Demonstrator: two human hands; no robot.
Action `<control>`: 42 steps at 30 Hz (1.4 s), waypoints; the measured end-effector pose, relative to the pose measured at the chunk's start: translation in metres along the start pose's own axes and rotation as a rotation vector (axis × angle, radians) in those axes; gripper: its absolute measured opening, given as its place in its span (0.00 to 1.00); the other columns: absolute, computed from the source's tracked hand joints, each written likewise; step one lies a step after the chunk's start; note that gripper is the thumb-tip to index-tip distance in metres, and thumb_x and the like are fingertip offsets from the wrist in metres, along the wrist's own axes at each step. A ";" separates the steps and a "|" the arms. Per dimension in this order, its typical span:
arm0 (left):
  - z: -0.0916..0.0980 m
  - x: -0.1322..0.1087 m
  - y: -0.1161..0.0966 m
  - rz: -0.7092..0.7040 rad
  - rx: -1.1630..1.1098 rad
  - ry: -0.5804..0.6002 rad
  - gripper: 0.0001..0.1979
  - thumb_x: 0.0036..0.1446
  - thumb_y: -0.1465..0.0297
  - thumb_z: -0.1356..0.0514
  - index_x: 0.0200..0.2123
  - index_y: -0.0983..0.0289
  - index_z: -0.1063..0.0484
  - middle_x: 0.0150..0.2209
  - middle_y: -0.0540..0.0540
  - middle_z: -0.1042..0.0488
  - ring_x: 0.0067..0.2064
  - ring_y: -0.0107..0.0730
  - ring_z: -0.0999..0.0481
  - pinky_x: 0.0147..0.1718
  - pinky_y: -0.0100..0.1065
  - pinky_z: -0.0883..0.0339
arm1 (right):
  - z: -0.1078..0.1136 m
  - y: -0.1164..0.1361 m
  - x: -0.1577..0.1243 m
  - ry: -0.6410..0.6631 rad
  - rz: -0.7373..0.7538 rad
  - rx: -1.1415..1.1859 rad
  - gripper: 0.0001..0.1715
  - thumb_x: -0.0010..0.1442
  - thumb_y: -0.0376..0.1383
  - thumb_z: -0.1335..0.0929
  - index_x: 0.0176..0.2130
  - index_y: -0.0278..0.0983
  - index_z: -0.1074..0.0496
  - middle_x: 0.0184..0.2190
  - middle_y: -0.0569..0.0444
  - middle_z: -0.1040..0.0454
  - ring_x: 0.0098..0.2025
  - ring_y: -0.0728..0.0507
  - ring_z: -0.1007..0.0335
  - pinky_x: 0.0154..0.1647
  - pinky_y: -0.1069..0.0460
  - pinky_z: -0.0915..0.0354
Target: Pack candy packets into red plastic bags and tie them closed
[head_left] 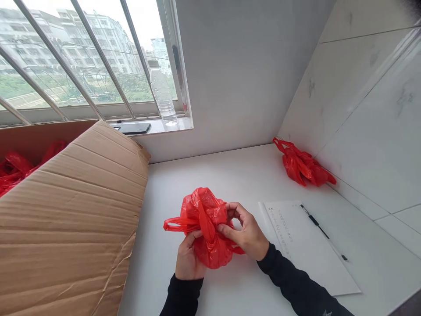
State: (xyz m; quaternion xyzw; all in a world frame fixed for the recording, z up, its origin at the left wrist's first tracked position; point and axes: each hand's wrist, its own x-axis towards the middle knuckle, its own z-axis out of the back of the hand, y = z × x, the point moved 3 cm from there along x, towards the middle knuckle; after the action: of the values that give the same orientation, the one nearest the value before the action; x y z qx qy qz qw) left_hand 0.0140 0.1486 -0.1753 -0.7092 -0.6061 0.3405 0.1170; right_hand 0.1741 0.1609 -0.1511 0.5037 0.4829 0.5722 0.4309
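Observation:
A crumpled red plastic bag [210, 219] is held between my two hands above the white table. Its middle looks twisted or knotted, and a handle loop sticks out to the left. My left hand [190, 259] grips the bag from the lower left, its thumb on top and the other fingers hidden underneath. At the bag's right side, my right hand [245, 230] pinches the plastic between thumb and fingers. Whatever may be inside the bag cannot be seen.
On the left stands a cardboard box [75, 219] with red bags [19, 169] inside. Another red bag [302, 164] lies against the tiled wall. Paper sheets [315, 250] with a black pen [317, 224] are at right. A water bottle [162, 94] and a phone-like device [133, 128] rest on the windowsill.

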 end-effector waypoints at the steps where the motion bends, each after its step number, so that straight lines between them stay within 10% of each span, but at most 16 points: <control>1: -0.002 -0.002 0.001 0.031 0.016 -0.005 0.05 0.46 0.75 0.32 0.30 0.64 0.20 0.29 0.55 0.18 0.41 0.50 0.17 0.46 0.45 0.24 | 0.001 0.000 0.000 0.007 -0.007 0.024 0.19 0.57 0.42 0.25 0.46 0.40 0.28 0.41 0.52 0.24 0.41 0.42 0.30 0.49 0.45 0.33; 11: -0.031 -0.010 -0.001 -0.172 0.229 0.279 0.23 0.48 0.66 0.28 0.49 0.60 0.23 0.47 0.62 0.20 0.56 0.59 0.26 0.52 0.46 0.28 | 0.007 0.003 0.001 -0.024 -0.011 0.106 0.09 0.60 0.41 0.27 0.39 0.39 0.28 0.33 0.57 0.27 0.34 0.47 0.33 0.37 0.51 0.35; 24: -0.004 0.005 -0.004 -0.055 0.054 -0.085 0.15 0.46 0.71 0.30 0.40 0.64 0.20 0.39 0.56 0.17 0.48 0.46 0.19 0.45 0.36 0.25 | 0.012 0.002 0.002 -0.108 -0.011 -0.029 0.17 0.63 0.46 0.31 0.49 0.41 0.29 0.43 0.53 0.26 0.46 0.42 0.31 0.54 0.45 0.37; 30: -0.003 0.004 -0.006 -0.015 -0.005 -0.066 0.15 0.49 0.71 0.34 0.42 0.65 0.20 0.41 0.57 0.18 0.50 0.48 0.20 0.48 0.40 0.25 | 0.009 0.000 0.002 -0.042 -0.039 -0.105 0.23 0.61 0.44 0.29 0.54 0.43 0.32 0.40 0.56 0.26 0.42 0.43 0.32 0.50 0.46 0.38; 37: -0.020 -0.005 0.000 -0.113 0.272 0.147 0.22 0.48 0.68 0.28 0.48 0.64 0.22 0.45 0.60 0.18 0.53 0.55 0.22 0.53 0.47 0.28 | 0.007 -0.005 0.001 0.026 -0.080 -0.037 0.18 0.66 0.49 0.33 0.35 0.37 0.28 0.30 0.55 0.28 0.33 0.46 0.35 0.37 0.50 0.36; 42: -0.015 0.000 0.003 -0.096 0.206 0.075 0.22 0.52 0.65 0.30 0.51 0.62 0.24 0.48 0.60 0.19 0.54 0.53 0.23 0.53 0.47 0.28 | 0.011 -0.014 0.003 0.001 -0.146 0.109 0.19 0.65 0.49 0.32 0.32 0.36 0.29 0.27 0.56 0.30 0.29 0.47 0.36 0.31 0.52 0.38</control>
State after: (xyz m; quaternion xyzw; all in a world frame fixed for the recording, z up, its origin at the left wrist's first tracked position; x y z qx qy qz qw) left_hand 0.0258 0.1515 -0.1661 -0.6758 -0.5963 0.3683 0.2280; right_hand 0.1849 0.1671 -0.1641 0.4896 0.5489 0.5126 0.4431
